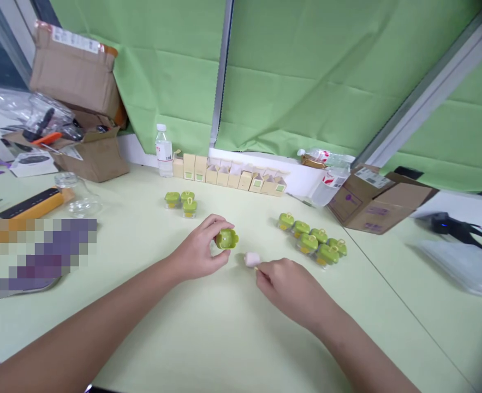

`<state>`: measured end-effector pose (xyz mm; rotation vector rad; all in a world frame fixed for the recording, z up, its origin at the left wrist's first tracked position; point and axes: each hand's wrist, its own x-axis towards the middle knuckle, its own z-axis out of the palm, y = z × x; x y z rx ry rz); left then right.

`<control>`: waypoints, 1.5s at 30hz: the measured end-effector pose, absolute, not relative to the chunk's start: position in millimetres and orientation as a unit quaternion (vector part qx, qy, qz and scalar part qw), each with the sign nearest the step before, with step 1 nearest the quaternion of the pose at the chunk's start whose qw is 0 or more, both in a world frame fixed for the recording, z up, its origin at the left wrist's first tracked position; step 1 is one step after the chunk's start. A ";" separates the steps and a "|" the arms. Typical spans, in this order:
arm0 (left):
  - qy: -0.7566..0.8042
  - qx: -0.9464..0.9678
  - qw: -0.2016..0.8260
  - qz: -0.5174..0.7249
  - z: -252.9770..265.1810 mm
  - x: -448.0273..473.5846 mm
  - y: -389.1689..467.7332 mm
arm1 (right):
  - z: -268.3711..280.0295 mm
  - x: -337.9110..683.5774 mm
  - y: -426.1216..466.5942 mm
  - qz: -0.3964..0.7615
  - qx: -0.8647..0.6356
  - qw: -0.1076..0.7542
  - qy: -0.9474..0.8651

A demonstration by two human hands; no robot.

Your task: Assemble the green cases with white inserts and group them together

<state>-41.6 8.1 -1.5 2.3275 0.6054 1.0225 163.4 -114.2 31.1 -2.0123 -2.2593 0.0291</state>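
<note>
Between thumb and fingers, my left hand [203, 248] grips a small green lid [226, 239] by its sides, its hollow inside turned toward me. Just to the right, my right hand [287, 289] is closed in a pinch. From its fingertips sticks out a small pale pink cylinder-like piece [252, 259], with a bit of yellowish stem or loop at its base. The piece is apart from the lid. Behind my left hand stand 3 small clear boxes with green lids [189, 206]. Several more green-lidded boxes [307, 244] are grouped beyond my right hand.
Several small open cartons [234, 177] line the wall beside an upright water bottle [164, 152]. Cardboard boxes [89, 153] fill the back left; another carton [375, 199] and tilted bottle [326, 185] stand at right. A power strip [30, 204] and blurred-out purple item [52, 256] lie left.
</note>
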 end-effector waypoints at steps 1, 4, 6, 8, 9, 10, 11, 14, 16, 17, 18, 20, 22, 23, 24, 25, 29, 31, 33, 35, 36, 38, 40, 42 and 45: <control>0.224 0.860 0.262 0.377 -1.5 -41.3 7.8 | 33.8 164.5 -114.1 0.020 -0.658 0.096 -0.747; 0.215 0.862 0.270 0.371 -0.8 -40.5 6.4 | 39.5 168.2 -113.9 0.060 -0.619 0.221 -0.751; 0.202 0.865 0.276 0.367 0.3 -40.1 4.6 | 40.5 170.5 -113.1 0.078 -0.590 0.293 -0.748; 0.191 0.868 0.282 0.361 1.4 -39.3 2.1 | 39.0 172.5 -111.7 0.072 -0.573 0.343 -0.741; 0.187 0.869 0.286 0.358 1.8 -38.8 0.8 | 37.5 173.2 -110.9 0.058 -0.570 0.359 -0.736; 0.185 0.870 0.290 0.354 2.0 -38.2 -0.7 | 35.7 173.6 -110.0 0.042 -0.569 0.370 -0.733; 0.184 0.870 0.293 0.352 2.2 -37.5 -2.1 | 33.8 173.7 -109.4 0.025 -0.570 0.379 -0.729; 0.175 0.868 0.301 0.354 2.6 -35.5 -5.9 | 29.0 171.3 -109.1 -0.004 -0.572 0.399 -0.717; 0.161 0.868 0.306 0.356 3.1 -34.2 -8.2 | 27.7 168.1 -110.4 -0.011 -0.556 0.405 -0.726; 0.154 0.869 0.309 0.355 3.3 -33.7 -9.4 | 27.7 166.4 -111.4 -0.017 -0.540 0.407 -0.737; 0.147 0.870 0.311 0.353 3.6 -33.2 -10.6 | 28.0 164.8 -112.3 -0.026 -0.522 0.406 -0.750; 0.141 0.872 0.316 0.345 4.1 -32.3 -13.3 | 28.8 162.5 -113.5 -0.048 -0.492 0.401 -0.771; 0.141 0.875 0.319 0.336 4.6 -31.4 -16.5 | 29.2 161.5 -113.6 -0.062 -0.480 0.387 -0.784; 0.143 0.876 0.321 0.331 4.7 -31.0 -18.1 | 29.0 161.4 -113.1 -0.063 -0.480 0.375 -0.791; 0.145 0.877 0.323 0.326 4.7 -30.6 -19.7 | 28.5 161.5 -112.4 -0.062 -0.480 0.361 -0.797; 0.147 0.878 0.325 0.319 4.7 -30.3 -21.0 | 27.8 161.7 -111.6 -0.062 -0.481 0.347 -0.803; 0.157 0.880 0.332 0.300 3.2 -29.5 -23.3 | 23.8 162.0 -108.6 -0.058 -0.484 0.305 -0.818; 0.161 0.882 0.331 0.295 2.5 -29.4 -23.3 | 22.2 161.7 -108.0 -0.056 -0.483 0.297 -0.822; 0.162 0.882 0.331 0.292 2.4 -29.6 -23.4 | 21.6 161.4 -107.7 -0.062 -0.480 0.294 -0.825; 0.161 0.883 0.334 0.288 2.7 -29.7 -24.0 | 21.9 160.9 -107.6 -0.076 -0.476 0.288 -0.828; 0.161 0.884 0.334 0.285 3.1 -29.7 -24.5 | 22.2 160.6 -107.6 -0.085 -0.475 0.283 -0.829; 0.159 0.888 0.333 0.277 3.9 -29.6 -25.7 | 23.0 159.8 -107.7 -0.104 -0.478 0.268 -0.830; 0.157 0.890 0.332 0.269 4.6 -29.3 -26.7 | 23.7 159.0 -107.8 -0.120 -0.482 0.252 -0.830; 0.156 0.891 0.335 0.264 5.1 -28.9 -27.5 | 24.3 158.4 -108.1 -0.126 -0.481 0.237 -0.835; 0.157 0.890 0.340 0.261 4.7 -28.7 -28.0 | 24.5 158.0 -108.5 -0.116 -0.472 0.218 -0.846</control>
